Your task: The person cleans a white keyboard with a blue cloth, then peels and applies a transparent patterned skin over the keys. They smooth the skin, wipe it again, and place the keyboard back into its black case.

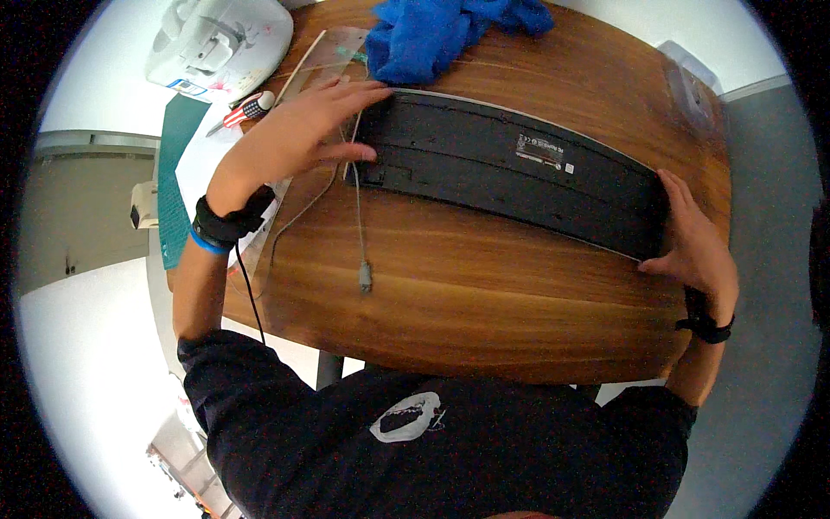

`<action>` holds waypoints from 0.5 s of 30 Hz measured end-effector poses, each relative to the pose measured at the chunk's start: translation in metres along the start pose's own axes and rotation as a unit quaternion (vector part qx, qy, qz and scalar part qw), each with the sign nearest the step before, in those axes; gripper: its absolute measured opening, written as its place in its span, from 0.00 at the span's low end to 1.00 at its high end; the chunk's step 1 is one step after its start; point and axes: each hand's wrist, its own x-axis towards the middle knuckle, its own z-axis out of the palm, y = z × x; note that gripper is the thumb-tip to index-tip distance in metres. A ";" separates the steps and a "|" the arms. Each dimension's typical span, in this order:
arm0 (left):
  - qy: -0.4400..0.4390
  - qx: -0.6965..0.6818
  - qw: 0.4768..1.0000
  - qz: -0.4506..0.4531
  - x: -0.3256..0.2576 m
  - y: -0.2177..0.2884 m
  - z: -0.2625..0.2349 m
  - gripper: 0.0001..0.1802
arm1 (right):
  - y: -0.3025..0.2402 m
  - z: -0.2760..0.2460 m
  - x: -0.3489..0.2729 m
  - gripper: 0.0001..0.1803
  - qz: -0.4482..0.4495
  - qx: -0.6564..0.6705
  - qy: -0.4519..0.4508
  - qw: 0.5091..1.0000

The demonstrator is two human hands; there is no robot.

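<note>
A long black keyboard [467, 154] lies underside up on the wooden table, a printed label [541, 152] showing right of its middle. My left hand [307, 130] grips its left end, fingers at the far corner and thumb over the near part. Round the right end my right hand [696, 238] is curled, its fingers on the far corner and thumb at the near one. A grey cable runs toward me from the left end, with its USB plug [366, 277] on the table.
A crumpled blue cloth [424, 39] sits behind the keyboard. At the far left are a white jug [216, 52], a screwdriver [251, 110] with a striped handle and a green mat [177, 186]. A clear plastic container [690, 73] is at the far right of the table [484, 303].
</note>
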 end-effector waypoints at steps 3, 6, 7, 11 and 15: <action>0.009 -0.056 0.998 -0.039 -0.013 -0.012 -0.002 0.48 | 0.006 0.000 0.000 0.77 -0.027 -0.016 0.015 0.999; 0.027 -0.049 0.997 -0.044 -0.009 0.008 -0.006 0.49 | 0.014 0.001 0.000 0.77 -0.038 -0.034 0.023 0.998; 0.034 -0.027 0.999 -0.022 -0.007 0.016 -0.004 0.52 | 0.019 0.003 -0.002 0.77 -0.041 -0.034 0.022 0.998; 0.011 0.056 0.998 0.011 0.000 0.036 0.013 0.62 | 0.014 -0.002 -0.001 0.77 -0.040 -0.008 0.009 0.999; -0.010 0.076 0.997 0.006 -0.003 0.049 0.017 0.63 | 0.016 -0.006 -0.001 0.80 -0.049 -0.013 -0.001 0.999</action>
